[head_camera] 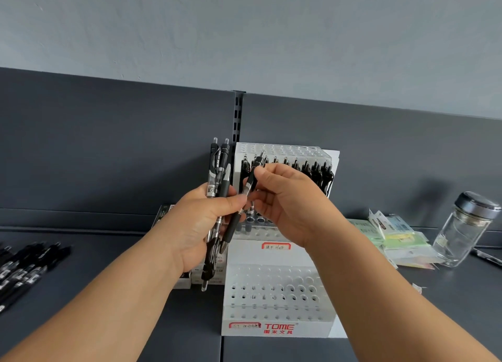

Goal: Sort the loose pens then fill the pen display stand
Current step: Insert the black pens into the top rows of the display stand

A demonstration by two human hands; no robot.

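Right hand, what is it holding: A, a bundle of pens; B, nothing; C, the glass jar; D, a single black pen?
D: the right hand pinches a single black pen in front of the display stand, while the left hand grips the bundle of pens.

loose pens [25,269] blurred, cut off at left

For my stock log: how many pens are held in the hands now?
4. In the left hand, three pens stand bunched; the right hand pinches a fourth pen, slanted between both hands. Others may be hidden in the bunch.
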